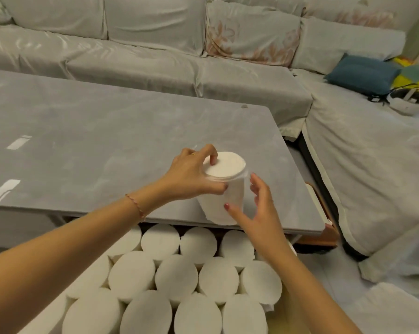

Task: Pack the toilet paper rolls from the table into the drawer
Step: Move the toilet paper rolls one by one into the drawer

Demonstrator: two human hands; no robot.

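One white toilet paper roll (224,174) stands upright near the front edge of the grey table (95,141). My left hand (191,173) grips it at the top, fingers curled over its flat end. My right hand (259,203) is beside the roll's right side, fingers spread, one fingertip touching its wall. Below the table edge the pulled-out drawer holds several upright rolls (177,276) packed in tight rows; the drawer's walls are mostly hidden by them and my arms.
A grey-covered corner sofa (155,56) wraps behind and to the right of the table. A blue cushion (362,74) and a black-strapped device (406,96) lie on its right part. A brown drawer corner (324,235) shows under the table's right end.
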